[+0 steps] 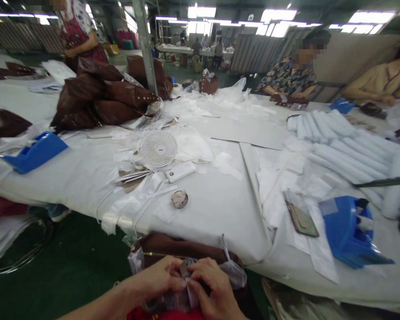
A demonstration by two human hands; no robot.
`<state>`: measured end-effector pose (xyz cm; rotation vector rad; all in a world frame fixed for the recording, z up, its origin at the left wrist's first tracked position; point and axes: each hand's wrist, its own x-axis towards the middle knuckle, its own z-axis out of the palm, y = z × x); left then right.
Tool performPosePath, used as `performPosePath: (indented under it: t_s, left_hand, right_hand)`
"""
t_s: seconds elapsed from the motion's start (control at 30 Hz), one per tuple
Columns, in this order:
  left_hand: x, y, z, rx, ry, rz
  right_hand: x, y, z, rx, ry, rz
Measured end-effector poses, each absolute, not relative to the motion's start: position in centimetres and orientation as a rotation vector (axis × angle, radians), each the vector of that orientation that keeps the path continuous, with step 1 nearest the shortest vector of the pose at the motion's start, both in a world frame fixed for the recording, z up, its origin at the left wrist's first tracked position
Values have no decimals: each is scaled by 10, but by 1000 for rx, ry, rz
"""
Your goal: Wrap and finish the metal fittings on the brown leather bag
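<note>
A person's left hand [166, 278] pinches narrowly on a small brown tab [184, 268] over a dark brown bag [173, 243], which sits at the middle of the tabletop's near edge. The right hand [215, 284] meets it with fingers curled close to the tab; whether it grips the tab or the clear plastic [178, 302] below cannot be told. A gold-coloured zip line crosses the bag just beyond the fingertips.

On the white-covered tabletop [220, 218], a tape roll [179, 199] lies inward from the bag. Toward the near right corner stands a blue tape dispenser [343, 231], with a flat green-edged slab [302, 215] on white sheets beside it. A second blue dispenser [36, 153] rests toward the left end, near the front edge. Between the two, left of centre, a white device [181, 172] lies just in front of a round white fan [158, 149], with a stack of cards [133, 178] alongside.

Farther in, a grey board [246, 133] lies flat near the middle, and white padded rolls [350, 142] are heaped along the right side. A pile of brown bags [96, 95] fills the far left, beside a metal post [146, 49].

Across the far right edge, a co-worker in a floral top [288, 73] handles a brown item [288, 100], next to another in tan [376, 82]. A person in a red apron [82, 33] stands beyond the pile; bright windows [202, 20] line the back wall.
</note>
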<state>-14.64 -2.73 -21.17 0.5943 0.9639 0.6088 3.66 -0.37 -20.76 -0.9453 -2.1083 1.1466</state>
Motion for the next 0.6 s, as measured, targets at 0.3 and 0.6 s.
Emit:
performPosePath:
  t_s: [0.3, 0.6]
  left_hand:
    - [-147, -35, -204, 927, 892, 752]
    - [-145, -29, -202, 848, 932, 734]
  right_hand:
    - [30, -1, -203, -1077, -1968, 1314]
    - [26, 6, -198, -1289, -1840, 1460]
